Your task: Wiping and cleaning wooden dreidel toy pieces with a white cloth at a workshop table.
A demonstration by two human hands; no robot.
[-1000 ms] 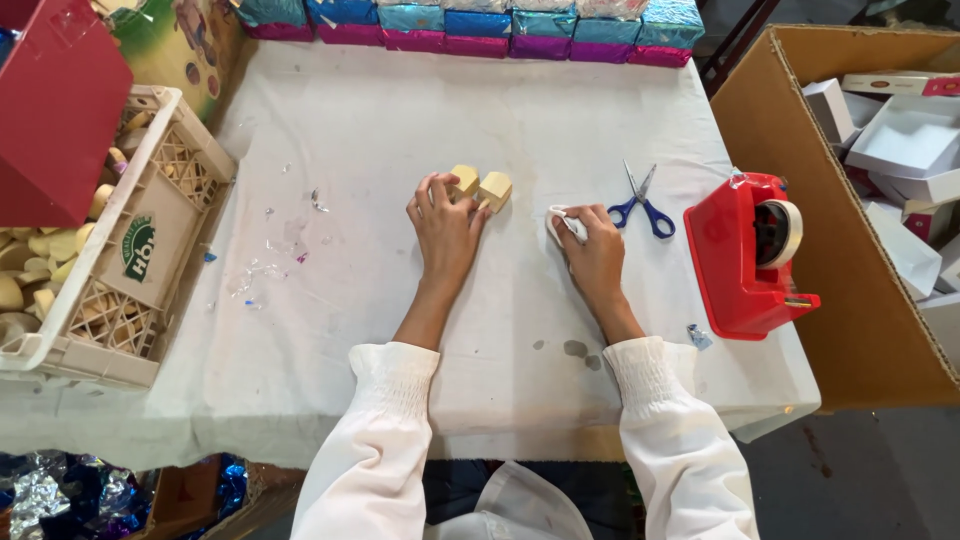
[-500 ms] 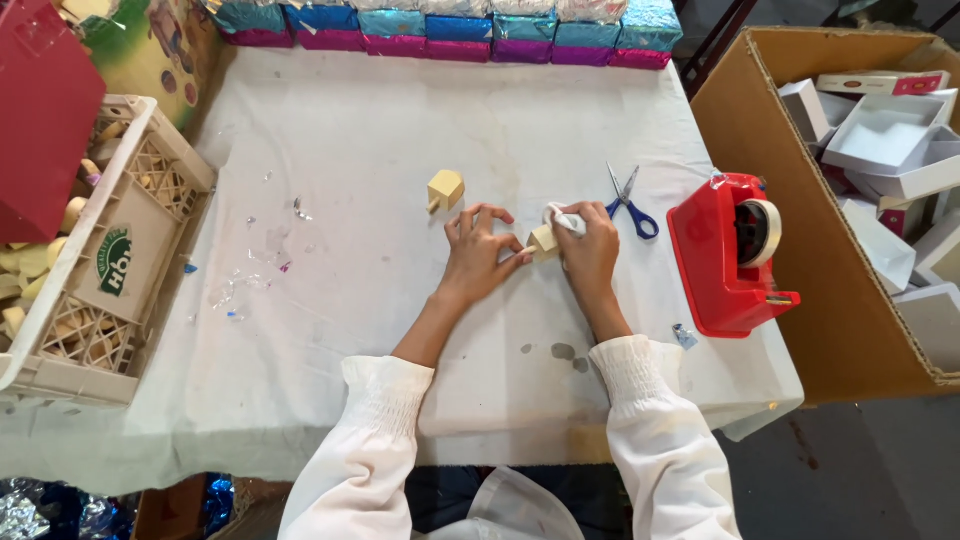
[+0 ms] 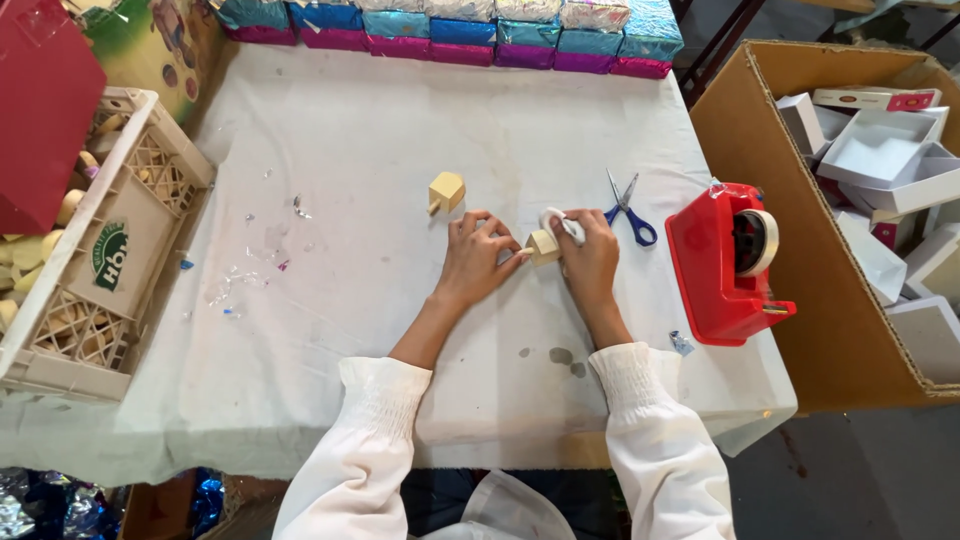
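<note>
Head view shows, at frame centre on the desk [image 3: 380,150], the left hand [image 3: 475,255] and right hand [image 3: 590,260] pinching a small wooden block [image 3: 543,246] between them, the right also gripping a white strip [image 3: 560,224], apparently mid-wrapping, needing steady fingers.

The red box [image 3: 40,110] at ten o'clock is cut by the edge; the right hand [image 3: 590,262] hides most of a white piece [image 3: 556,222].
</note>
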